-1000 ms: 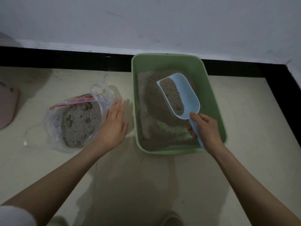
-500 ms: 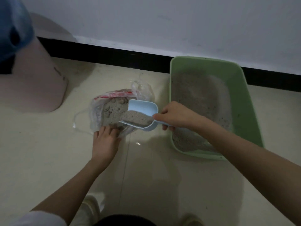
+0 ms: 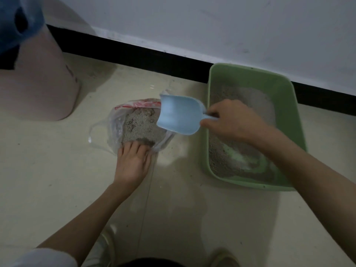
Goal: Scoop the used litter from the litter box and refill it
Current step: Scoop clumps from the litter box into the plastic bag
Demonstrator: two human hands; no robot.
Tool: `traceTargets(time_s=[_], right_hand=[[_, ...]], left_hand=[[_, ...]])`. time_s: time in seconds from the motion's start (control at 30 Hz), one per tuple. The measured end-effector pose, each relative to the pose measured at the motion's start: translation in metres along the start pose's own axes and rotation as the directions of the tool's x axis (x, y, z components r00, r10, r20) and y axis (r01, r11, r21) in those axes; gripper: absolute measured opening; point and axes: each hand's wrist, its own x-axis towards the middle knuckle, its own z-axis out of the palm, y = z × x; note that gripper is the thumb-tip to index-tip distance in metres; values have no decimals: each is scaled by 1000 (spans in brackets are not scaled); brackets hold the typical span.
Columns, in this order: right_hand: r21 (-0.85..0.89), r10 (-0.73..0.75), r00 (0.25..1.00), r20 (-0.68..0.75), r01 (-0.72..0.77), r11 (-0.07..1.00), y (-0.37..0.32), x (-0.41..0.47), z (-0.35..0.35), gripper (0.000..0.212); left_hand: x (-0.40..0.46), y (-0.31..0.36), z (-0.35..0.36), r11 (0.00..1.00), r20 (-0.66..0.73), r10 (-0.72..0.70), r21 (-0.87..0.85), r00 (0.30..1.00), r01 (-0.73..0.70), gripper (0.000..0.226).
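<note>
the landmark for all positions is the plastic bag (image 3: 134,124), which lies on the floor (image 3: 48,170) holding grey used litter.

nearest the camera, the left hand (image 3: 133,162) rests on the near edge of the bag, fingers fairly straight and laid over the plastic; whether any fold is pinched cannot be told. risk: if this hand lifts or slides, the thin mouth of the bag may collapse and later loads will land on the floor.

just beyond, over the right side of the bag, the right hand (image 3: 229,120) grips the handle of the blue scoop (image 3: 179,116). the scoop is tipped on its side and appears empty. risk: residual grains may fall outside the bag on the way back, since the scoop overhangs the bag's right edge.

right of the bag, apart from it, the green litter box (image 3: 285,105) holds a thin layer with bare base showing near its front. risk: hard scraping may shift the box.

left of the bag and farther off stands a pink container (image 3: 38,83), function unclear.
</note>
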Motion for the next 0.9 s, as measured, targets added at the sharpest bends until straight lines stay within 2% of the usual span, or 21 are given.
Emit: traceTargets(time_s=[0.13,0.3,0.37,0.47,0.53,0.6,0.7,0.8,0.9], right_hand=[[316,156,987,-33,-138,939,56,-25,-6,35],[415,425,905,-18,-380,827,132,-61,7,44],[345,468,883,31,-449,825,158,-72,13,40],[90,479,865,149,-494,865,181,-78,29,34],[-111,468,855,224,-455,884,184,-75,40,32],[-202,453,857,245,-411,889,184,-70,52,28],[-150,396,873,285,-367,918,175,-57,71,24],[-93,364,895,257,-352,931,165,-42,90,39],[-10,375,895,241,-384,923,172,-37,102,42]], left_hand=[[6,31,-3,990,-6,108,-92,994,-108,30],[28,77,1,944,107,257,-242,961,-225,38],[40,94,4,934,166,299,-253,940,-253,46],[53,117,9,947,286,300,-200,910,-249,66],[56,126,14,957,352,288,-138,891,-255,74],[56,130,18,960,371,279,-91,886,-264,73],[53,132,20,967,370,254,-67,894,-247,71],[52,134,20,968,363,249,-63,898,-242,70],[52,134,21,970,374,244,-78,895,-231,69]])
